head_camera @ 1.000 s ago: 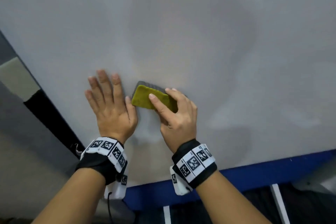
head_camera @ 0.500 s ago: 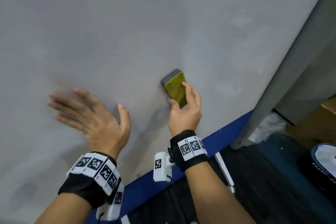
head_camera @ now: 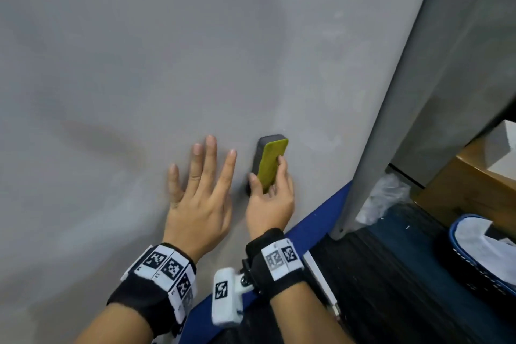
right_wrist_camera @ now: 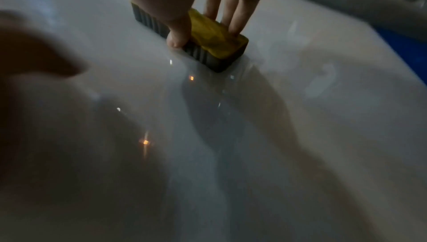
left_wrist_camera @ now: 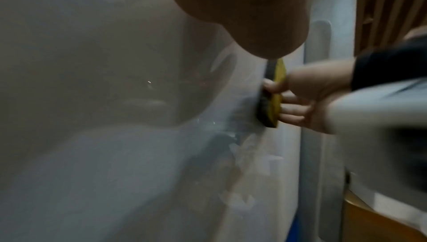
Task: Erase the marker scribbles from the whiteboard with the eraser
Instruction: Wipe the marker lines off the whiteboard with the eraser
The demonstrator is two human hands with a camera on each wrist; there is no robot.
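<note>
The whiteboard (head_camera: pixel 167 64) fills most of the head view, and I see only faint grey smears on it, no clear marker lines. My right hand (head_camera: pixel 269 198) grips the eraser (head_camera: pixel 270 165), a grey ribbed block with a yellow-green back, and holds its grey face against the board near the lower right corner. The thumb sits on one long side and the fingers on the other, as the right wrist view shows on the eraser (right_wrist_camera: pixel 215 43). My left hand (head_camera: pixel 201 190) lies flat on the board just left of the eraser, fingers straight and spread.
A grey frame post (head_camera: pixel 391 120) runs along the board's right edge, and a blue rail (head_camera: pixel 307 229) borders its bottom. Beyond the post are a brown cardboard box (head_camera: pixel 469 190), crumpled clear plastic (head_camera: pixel 382 198) and a blue-rimmed white bag (head_camera: pixel 485 254) on the dark floor.
The eraser has moved right towards the board's right edge and turned upright. My left hand followed it and now rests flat on the board beside it.
</note>
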